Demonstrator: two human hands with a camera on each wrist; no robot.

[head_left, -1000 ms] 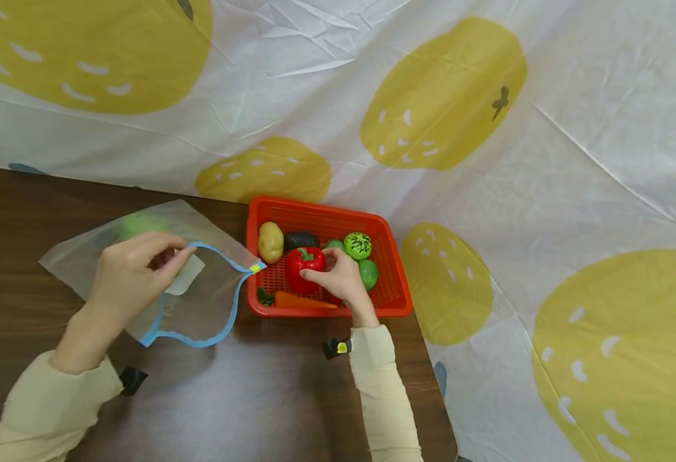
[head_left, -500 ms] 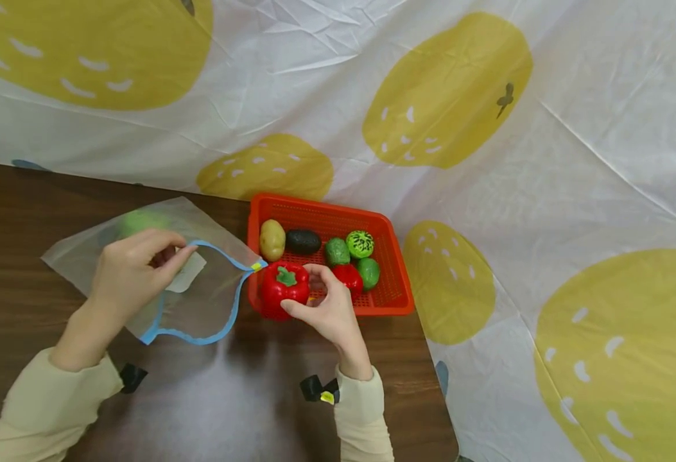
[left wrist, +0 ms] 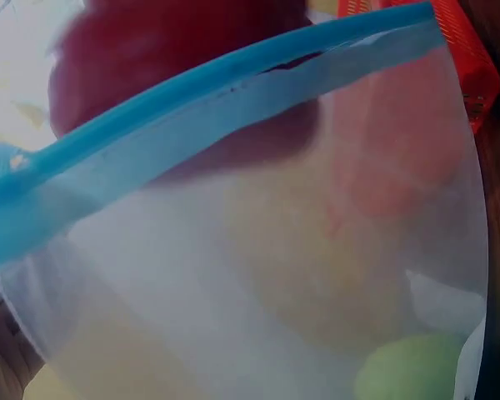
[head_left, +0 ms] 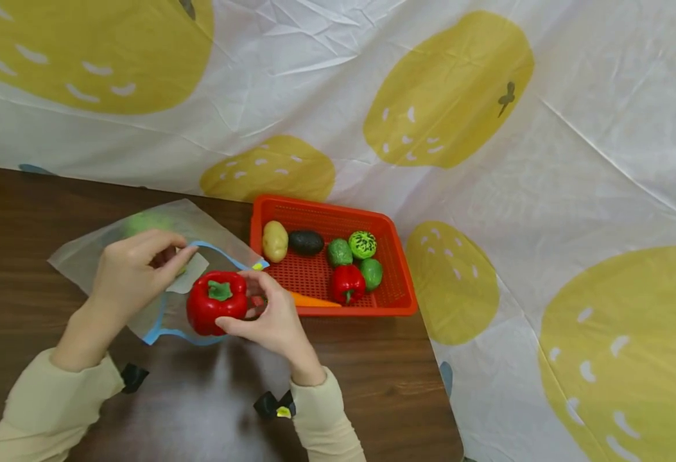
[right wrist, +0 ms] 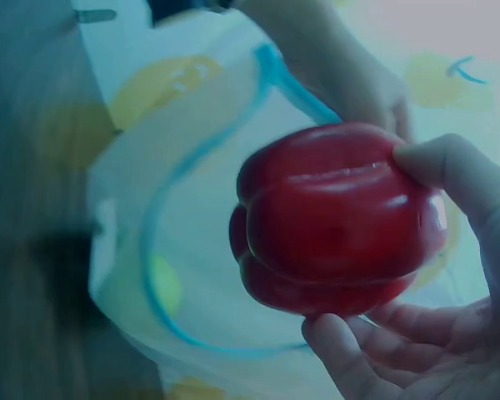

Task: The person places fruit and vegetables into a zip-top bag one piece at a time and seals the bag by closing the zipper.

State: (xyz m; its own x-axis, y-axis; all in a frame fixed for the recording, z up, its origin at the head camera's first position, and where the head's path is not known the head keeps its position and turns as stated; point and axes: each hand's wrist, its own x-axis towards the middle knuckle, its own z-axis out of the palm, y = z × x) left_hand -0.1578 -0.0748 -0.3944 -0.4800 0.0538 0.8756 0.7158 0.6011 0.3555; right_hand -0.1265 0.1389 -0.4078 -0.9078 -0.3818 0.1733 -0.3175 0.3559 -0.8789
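Observation:
My left hand (head_left: 135,273) pinches the blue-edged rim of a clear zip bag (head_left: 92,247), whose mouth gapes toward me. Inside the bag lies a green round item (left wrist: 408,368), blurred through the plastic, and a pale label shows on it. Between thumb and fingers my right hand (head_left: 274,321) grips a large red bell pepper (head_left: 217,303), green stem upward. In the head view the pepper overlaps the bag's opening. From the right wrist view the pepper (right wrist: 337,221) fills the grip, with the blue rim behind it.
A red plastic basket (head_left: 395,256) stands behind and right of the bag. It holds a potato (head_left: 275,242), a dark oval item (head_left: 306,242), several green items, a smaller red pepper (head_left: 348,284) and a carrot (head_left: 314,300). A printed cloth (head_left: 326,77) hangs behind the table (head_left: 384,385).
My right hand has lifted the large red pepper out of the basket and carried it left to the bag's mouth. My left hand stays in place on the rim.

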